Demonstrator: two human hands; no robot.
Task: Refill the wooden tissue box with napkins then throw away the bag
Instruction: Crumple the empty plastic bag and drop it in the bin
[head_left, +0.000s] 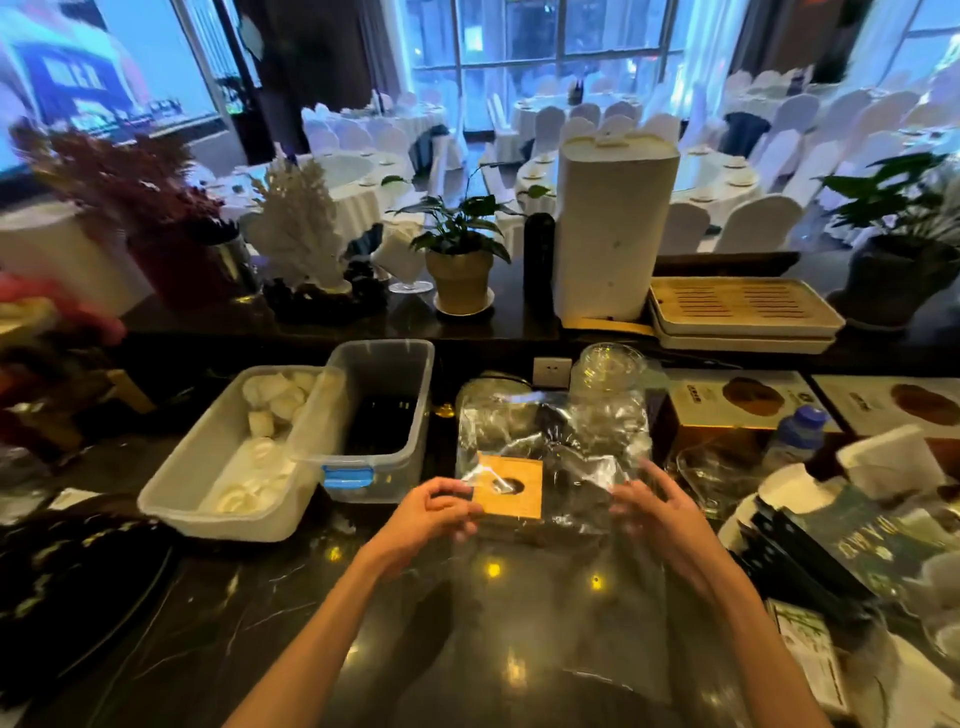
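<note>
A clear plastic bag (553, 441) is stretched upright between both hands over the dark marble counter. Through it shows the wooden tissue box (509, 486), its square lid with a dark oval slot facing me. My left hand (434, 512) pinches the bag's left edge right beside the box. My right hand (657, 514) grips the bag's right edge, fingers curled. The bag looks empty; I see no napkins in it. The bag's lower part hangs down toward me over the counter.
Two translucent plastic bins (387, 421) stand left of the box, one with white rolled cloths (270, 405). A glass jar (608, 371) sits behind the bag. Boxes, a water bottle (797, 434) and booklets crowd the right. Plants and a tall white container (608, 234) line the raised ledge.
</note>
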